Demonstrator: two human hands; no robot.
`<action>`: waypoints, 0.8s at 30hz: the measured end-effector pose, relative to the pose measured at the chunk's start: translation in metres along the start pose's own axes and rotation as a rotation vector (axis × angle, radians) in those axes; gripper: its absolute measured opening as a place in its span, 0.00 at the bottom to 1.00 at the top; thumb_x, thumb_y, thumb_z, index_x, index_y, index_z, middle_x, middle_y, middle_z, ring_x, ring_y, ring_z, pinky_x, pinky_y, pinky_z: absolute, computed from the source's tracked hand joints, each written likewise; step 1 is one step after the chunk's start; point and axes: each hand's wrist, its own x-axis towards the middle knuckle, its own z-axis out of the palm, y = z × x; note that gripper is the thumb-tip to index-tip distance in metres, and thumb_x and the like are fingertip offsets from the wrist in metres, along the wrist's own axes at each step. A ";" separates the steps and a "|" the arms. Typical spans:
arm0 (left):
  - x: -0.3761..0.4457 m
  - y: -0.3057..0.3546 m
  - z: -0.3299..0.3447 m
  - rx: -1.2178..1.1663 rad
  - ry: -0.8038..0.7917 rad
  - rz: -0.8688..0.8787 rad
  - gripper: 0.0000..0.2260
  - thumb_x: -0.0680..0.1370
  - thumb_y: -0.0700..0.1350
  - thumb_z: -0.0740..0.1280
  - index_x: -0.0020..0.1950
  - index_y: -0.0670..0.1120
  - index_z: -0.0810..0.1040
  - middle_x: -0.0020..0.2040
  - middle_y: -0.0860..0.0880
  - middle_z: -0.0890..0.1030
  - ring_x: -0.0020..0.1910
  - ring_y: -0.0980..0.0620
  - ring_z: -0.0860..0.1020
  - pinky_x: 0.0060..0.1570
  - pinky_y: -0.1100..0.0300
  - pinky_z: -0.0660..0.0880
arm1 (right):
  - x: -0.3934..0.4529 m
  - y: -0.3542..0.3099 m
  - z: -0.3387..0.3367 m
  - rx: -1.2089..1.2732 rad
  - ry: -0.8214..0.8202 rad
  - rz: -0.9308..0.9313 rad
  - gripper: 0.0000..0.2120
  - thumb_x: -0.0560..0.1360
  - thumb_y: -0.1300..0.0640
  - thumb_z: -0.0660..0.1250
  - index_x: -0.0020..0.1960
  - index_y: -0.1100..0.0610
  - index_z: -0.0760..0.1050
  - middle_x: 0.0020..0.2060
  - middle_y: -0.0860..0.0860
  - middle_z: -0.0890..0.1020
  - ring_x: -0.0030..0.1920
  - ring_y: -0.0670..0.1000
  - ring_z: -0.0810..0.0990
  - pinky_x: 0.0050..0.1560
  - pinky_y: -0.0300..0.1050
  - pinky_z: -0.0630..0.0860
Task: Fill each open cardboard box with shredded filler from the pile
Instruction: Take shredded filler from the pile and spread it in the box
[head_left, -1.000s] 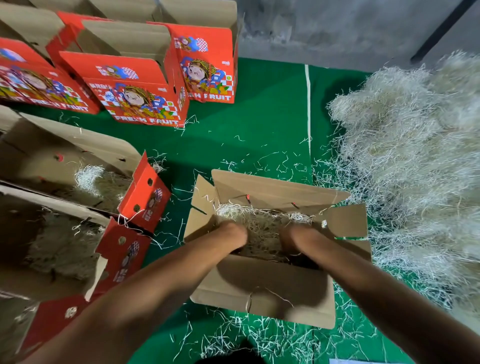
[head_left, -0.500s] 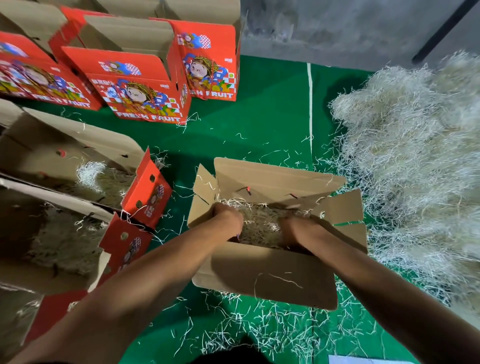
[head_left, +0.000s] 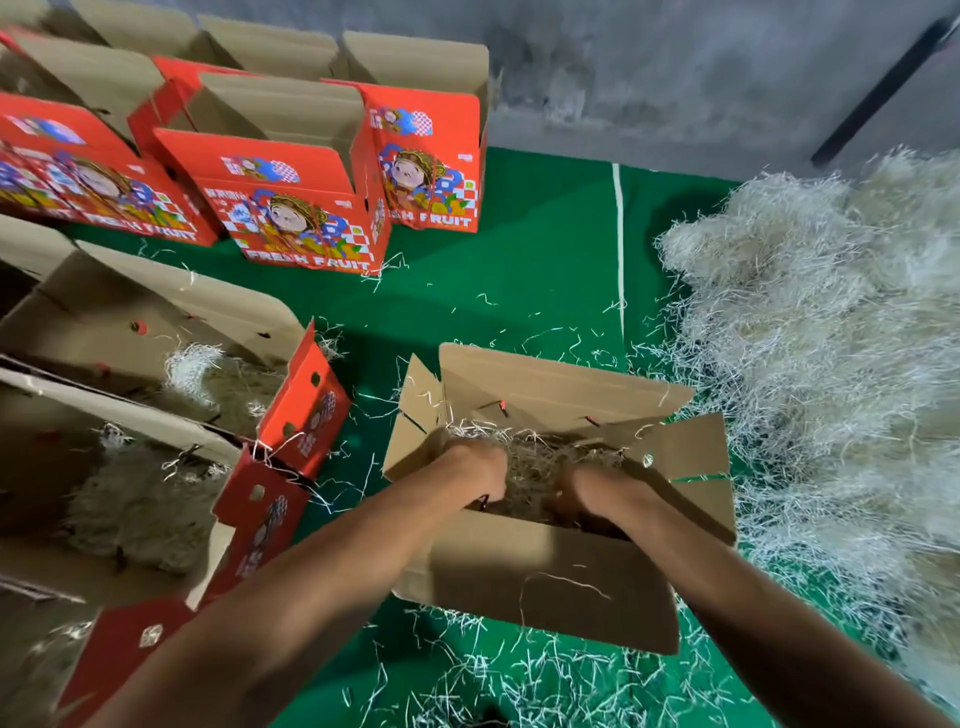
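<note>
Red boxes (head_left: 306, 218) (cartoon print, checkered patches) on a green mat (head_left: 519, 291); pale whitish filler pile (head_left: 831, 364).

One head-worn camera looks steeply down and forward. It sits close above the open cardboard box (head_left: 561, 571). The green mat (head_left: 530, 291) stretches ahead to the wall.

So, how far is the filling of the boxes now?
Done, it seems: the two open boxes on the left already hold filler. In hand: both hands, left hand and right hand, are down in the filler of the middle box; the fingers are hidden. Left: the upright red boxes at the back, whose insides cannot be seen, and the pile is still large.
</note>
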 end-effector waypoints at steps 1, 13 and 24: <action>0.000 0.001 -0.001 -0.001 0.017 0.011 0.11 0.75 0.42 0.63 0.55 0.41 0.78 0.48 0.43 0.80 0.43 0.46 0.78 0.48 0.53 0.77 | -0.001 -0.003 -0.005 0.067 0.085 -0.030 0.12 0.81 0.49 0.63 0.55 0.55 0.81 0.43 0.53 0.83 0.37 0.49 0.76 0.35 0.42 0.70; -0.011 -0.012 0.018 -0.146 -0.025 0.018 0.07 0.81 0.47 0.57 0.49 0.46 0.72 0.42 0.47 0.75 0.36 0.52 0.69 0.49 0.54 0.69 | -0.011 0.005 0.000 0.212 0.013 0.067 0.17 0.84 0.55 0.57 0.72 0.56 0.70 0.69 0.58 0.75 0.66 0.57 0.74 0.66 0.48 0.70; -0.008 -0.011 0.014 -0.317 0.073 -0.089 0.14 0.76 0.46 0.61 0.59 0.44 0.76 0.56 0.45 0.79 0.57 0.45 0.78 0.52 0.56 0.74 | -0.034 0.001 -0.018 0.286 0.199 0.121 0.16 0.82 0.51 0.59 0.62 0.59 0.76 0.57 0.56 0.81 0.52 0.54 0.80 0.56 0.44 0.75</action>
